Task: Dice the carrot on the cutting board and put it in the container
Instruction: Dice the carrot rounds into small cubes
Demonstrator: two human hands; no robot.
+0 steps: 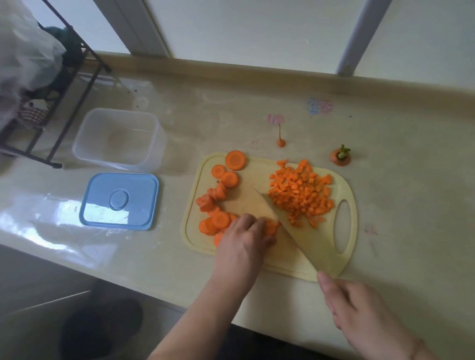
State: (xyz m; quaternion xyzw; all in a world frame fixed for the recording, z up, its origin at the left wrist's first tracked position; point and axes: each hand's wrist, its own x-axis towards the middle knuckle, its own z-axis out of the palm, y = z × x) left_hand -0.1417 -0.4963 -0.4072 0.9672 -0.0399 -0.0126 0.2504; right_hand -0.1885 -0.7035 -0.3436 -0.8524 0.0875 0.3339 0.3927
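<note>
Two hands work over a pale desk (391, 212), and the layout suits the job. Beyond the left hand (245, 238), well apart from it, the clear container (119, 138) stands open with its blue lid (120, 200) lying just beside it, ready to take carrot but holding none yet. Between the hands lies the yellow cutting board (333, 253), its handle slot turned toward the right hand (361, 316). That hand grips the knife (296, 230) with fingers curled round the handle, the blade slanting across the board as a divider: the heap of diced carrot (300, 192) sits beyond it, out of the way. On the left hand's side wait the uncut carrot rounds (219, 200); the left hand's curled fingers press down on a few, likely to steady them against the blade. I judge dicing about half done. Past the board, on the desk, the stem end (340, 156) and root tip (280, 141) sit discarded.
</note>
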